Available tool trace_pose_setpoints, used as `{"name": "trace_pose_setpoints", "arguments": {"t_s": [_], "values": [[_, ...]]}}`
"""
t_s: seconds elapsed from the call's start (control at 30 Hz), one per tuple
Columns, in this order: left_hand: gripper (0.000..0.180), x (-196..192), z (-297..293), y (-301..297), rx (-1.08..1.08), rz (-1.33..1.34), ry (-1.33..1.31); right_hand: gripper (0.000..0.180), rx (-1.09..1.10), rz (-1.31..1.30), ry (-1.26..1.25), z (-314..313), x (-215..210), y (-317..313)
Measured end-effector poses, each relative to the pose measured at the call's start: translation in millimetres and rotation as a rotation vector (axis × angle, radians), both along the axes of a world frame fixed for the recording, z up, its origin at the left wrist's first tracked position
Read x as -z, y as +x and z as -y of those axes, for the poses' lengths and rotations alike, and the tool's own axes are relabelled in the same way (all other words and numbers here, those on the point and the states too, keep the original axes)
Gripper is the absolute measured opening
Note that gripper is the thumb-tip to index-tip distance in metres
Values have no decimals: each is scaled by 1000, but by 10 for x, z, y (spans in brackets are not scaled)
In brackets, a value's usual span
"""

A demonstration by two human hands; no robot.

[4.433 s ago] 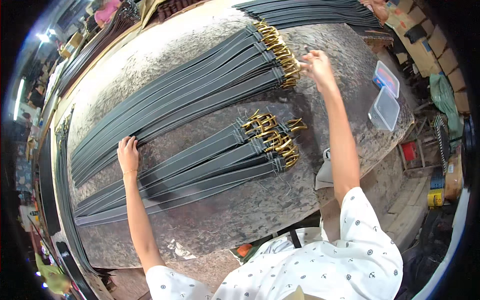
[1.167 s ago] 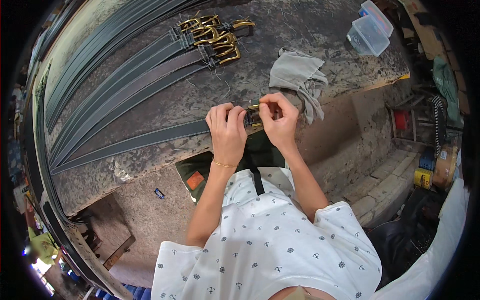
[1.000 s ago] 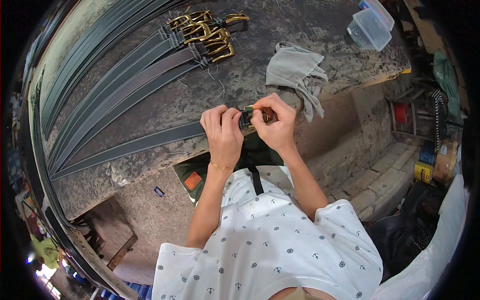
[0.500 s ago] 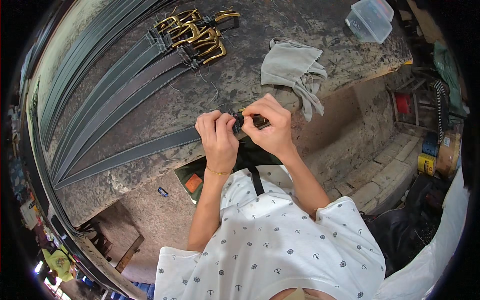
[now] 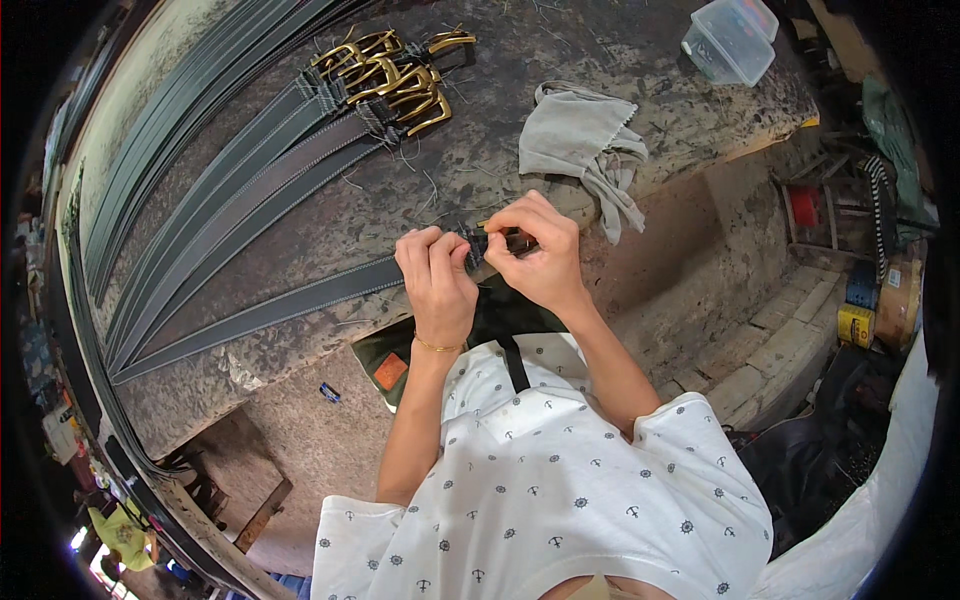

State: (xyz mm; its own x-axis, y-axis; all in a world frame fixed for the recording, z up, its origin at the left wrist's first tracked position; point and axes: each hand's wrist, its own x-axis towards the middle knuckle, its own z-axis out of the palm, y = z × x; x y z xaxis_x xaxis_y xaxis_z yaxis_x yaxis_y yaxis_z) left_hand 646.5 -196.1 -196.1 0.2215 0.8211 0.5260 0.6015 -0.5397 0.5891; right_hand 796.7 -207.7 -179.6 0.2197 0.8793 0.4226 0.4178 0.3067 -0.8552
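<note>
A dark belt (image 5: 290, 309) with pale edge stitching runs from the left across the table's near edge into my hands. My left hand (image 5: 437, 285) is closed on the belt just short of its buckle end. At that end my right hand (image 5: 538, 250) pinches thumb and forefinger together on the gold-coloured buckle, which my fingers mostly hide. Between both hands a short dark piece of the belt's loop end shows. Beyond them lies a row of finished-looking belts (image 5: 255, 190) with a heap of gold buckles (image 5: 385, 75) at their ends.
A stained table (image 5: 470, 150) carries loose threads, a grey cloth (image 5: 575, 135) hanging over its edge, and a clear plastic box (image 5: 735, 45). More straps (image 5: 170, 130) lie far left. At right stand a metal stool frame (image 5: 820, 210) and a yellow box (image 5: 855, 325).
The view has shifted very slightly. Both hands keep their hold on the belt's buckle end, with hardly any movement.
</note>
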Motion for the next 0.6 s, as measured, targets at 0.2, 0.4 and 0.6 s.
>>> {"name": "trace_pose_setpoints", "arguments": {"t_s": [0.2, 0.4, 0.6], "values": [[25, -279, 35, -293, 121, -90, -131, 13, 19, -386, -202, 75, -9, 93], [21, -267, -208, -247, 102, -149, -142, 14, 149, -491, -235, 153, -258, 452], [26, -571, -780, 547, 206, -51, 9, 15, 519, -376, -110, 239, -200, 1292]]}}
